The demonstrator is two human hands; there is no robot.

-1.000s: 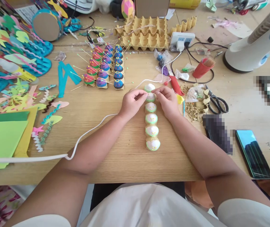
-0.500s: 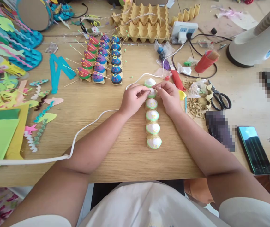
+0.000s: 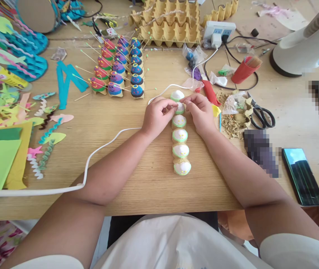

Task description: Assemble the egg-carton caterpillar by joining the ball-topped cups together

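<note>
A strip of egg-carton cups [image 3: 180,151], covered in white with light green rims, lies lengthwise in front of me. Small yellow dots mark several of its nearer domes. At the second dome from the far end, my left hand [image 3: 159,114] comes in from the left, thumb and forefinger pinched together. Opposite it, my right hand [image 3: 200,112] is also pinched, its fingertips close to the same dome. Whatever sits between the fingertips of either hand is too small to make out. The farthest dome [image 3: 177,94] shows plain white just beyond my fingers.
Painted carton strips [image 3: 117,71] with pins stand at the back left. A white cable [image 3: 103,147] crosses the table under my left arm. To the right lie scissors [image 3: 262,114], a red cup of sticks [image 3: 246,70] and a phone [image 3: 302,175]. Paper cut-outs [image 3: 6,108] cover the left side.
Both hands stay pinched at the second dome with hardly any movement. The whole view has shifted slightly.
</note>
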